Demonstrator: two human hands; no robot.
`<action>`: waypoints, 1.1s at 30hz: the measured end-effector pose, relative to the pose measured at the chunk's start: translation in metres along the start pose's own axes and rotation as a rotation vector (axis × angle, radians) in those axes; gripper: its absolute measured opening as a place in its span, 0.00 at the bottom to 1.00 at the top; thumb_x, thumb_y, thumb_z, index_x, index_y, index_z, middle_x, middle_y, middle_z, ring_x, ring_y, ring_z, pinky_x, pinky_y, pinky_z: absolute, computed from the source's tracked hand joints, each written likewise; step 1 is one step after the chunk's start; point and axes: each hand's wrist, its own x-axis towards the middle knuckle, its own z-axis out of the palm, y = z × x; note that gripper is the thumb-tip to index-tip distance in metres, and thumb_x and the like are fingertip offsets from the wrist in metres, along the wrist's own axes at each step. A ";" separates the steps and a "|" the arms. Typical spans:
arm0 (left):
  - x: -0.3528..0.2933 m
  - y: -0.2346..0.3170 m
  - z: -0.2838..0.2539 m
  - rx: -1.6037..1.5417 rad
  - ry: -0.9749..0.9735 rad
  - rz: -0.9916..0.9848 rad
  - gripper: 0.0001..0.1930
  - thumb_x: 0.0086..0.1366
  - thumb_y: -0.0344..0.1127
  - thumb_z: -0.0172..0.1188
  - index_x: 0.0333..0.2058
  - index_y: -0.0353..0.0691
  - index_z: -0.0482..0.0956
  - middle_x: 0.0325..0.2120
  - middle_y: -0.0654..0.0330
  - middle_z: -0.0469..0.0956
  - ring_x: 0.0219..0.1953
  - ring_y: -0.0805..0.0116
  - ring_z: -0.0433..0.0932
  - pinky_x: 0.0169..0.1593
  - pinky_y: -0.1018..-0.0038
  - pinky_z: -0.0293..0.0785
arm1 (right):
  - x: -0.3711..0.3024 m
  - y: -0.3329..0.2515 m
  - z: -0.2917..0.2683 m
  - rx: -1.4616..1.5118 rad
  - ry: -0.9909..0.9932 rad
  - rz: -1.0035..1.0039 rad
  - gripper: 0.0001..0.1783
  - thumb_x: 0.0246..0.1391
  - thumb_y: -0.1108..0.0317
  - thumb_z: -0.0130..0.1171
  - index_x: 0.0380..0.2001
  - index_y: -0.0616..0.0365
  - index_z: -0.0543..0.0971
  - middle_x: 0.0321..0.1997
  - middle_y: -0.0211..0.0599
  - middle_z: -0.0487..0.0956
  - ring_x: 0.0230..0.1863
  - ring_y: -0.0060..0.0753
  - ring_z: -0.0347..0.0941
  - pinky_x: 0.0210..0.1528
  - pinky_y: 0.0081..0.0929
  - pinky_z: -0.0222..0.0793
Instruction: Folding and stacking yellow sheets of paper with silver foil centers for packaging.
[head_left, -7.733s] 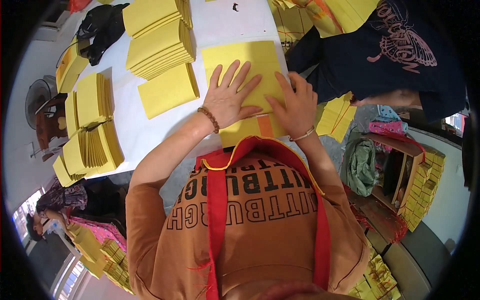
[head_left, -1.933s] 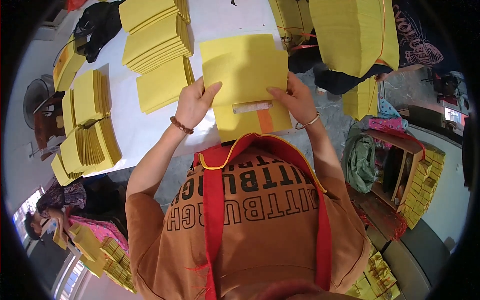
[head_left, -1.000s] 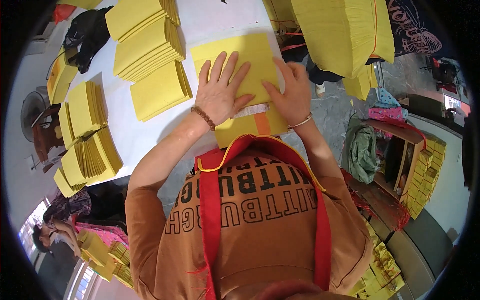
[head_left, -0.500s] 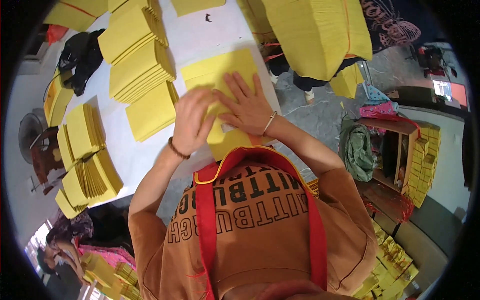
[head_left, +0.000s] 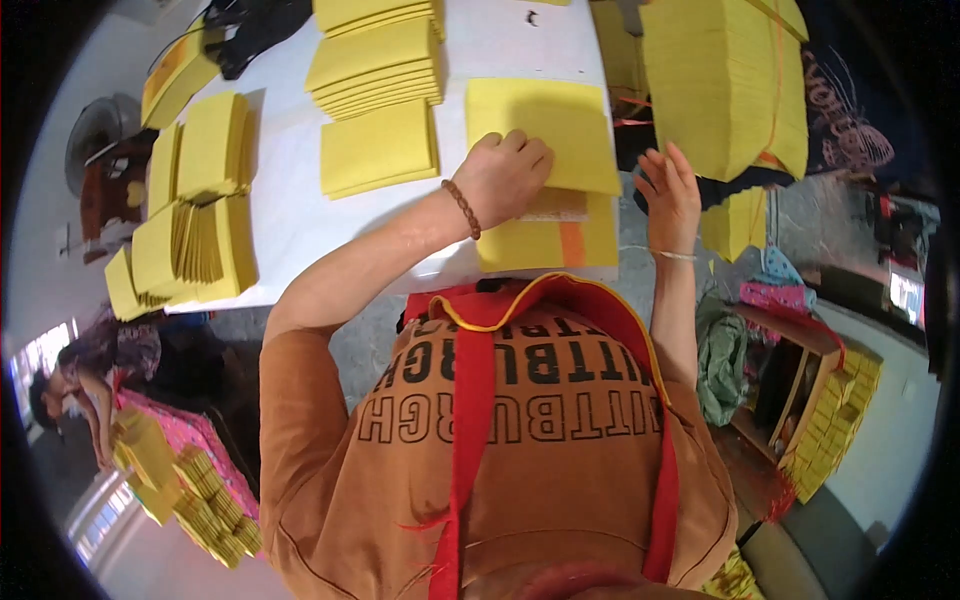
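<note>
On the white table lies a yellow paper sheet (head_left: 560,105), its near edge overlapping a lower yellow piece (head_left: 510,245) that bears a pale strip and an orange band. My left hand (head_left: 502,172), with a brown beaded bracelet at the wrist, rests on the sheet near that edge. Its fingers are curled and closed; the fingertips are hidden, so what they grip does not show. My right hand (head_left: 672,205), wearing a thin pale bangle, is raised past the table's right edge. Its fingers are loosely bent and apart, and nothing is in them.
Stacks of folded yellow paper (head_left: 375,150) line the table to my left, with fanned bundles (head_left: 200,240) at the left edge. A tall tied yellow stack (head_left: 710,90) stands beyond my right hand. An open wooden cabinet (head_left: 800,390) is at the right. Another person (head_left: 85,385) is at far left.
My right hand has lifted off the yellow sheet and moved right, past the table edge. My left hand has come down onto the sheet. The view has shifted, moving the table rightward in the picture.
</note>
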 end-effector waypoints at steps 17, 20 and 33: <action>-0.146 -0.116 -0.001 0.420 0.022 -0.332 0.32 0.42 0.32 0.62 0.51 0.52 0.68 0.38 0.66 0.71 0.35 0.66 0.67 0.37 0.71 0.62 | -0.017 0.030 -0.016 -0.230 0.053 0.056 0.14 0.57 0.66 0.50 0.46 0.54 0.72 0.39 0.27 0.75 0.42 0.22 0.71 0.41 0.20 0.64; -0.143 -0.111 -0.006 0.294 -0.153 -0.342 0.32 0.45 0.33 0.61 0.53 0.53 0.65 0.41 0.65 0.69 0.39 0.66 0.66 0.39 0.70 0.62 | -0.015 0.033 -0.016 -0.249 0.073 0.089 0.14 0.57 0.66 0.50 0.46 0.54 0.72 0.39 0.27 0.75 0.42 0.21 0.70 0.41 0.20 0.64; -0.151 -0.085 0.043 0.145 -0.166 -0.612 0.37 0.54 0.61 0.49 0.60 0.52 0.54 0.62 0.49 0.45 0.63 0.47 0.42 0.59 0.45 0.36 | -0.006 0.030 -0.017 -0.483 0.040 -0.027 0.15 0.56 0.68 0.51 0.46 0.57 0.72 0.42 0.27 0.75 0.43 0.19 0.69 0.42 0.17 0.63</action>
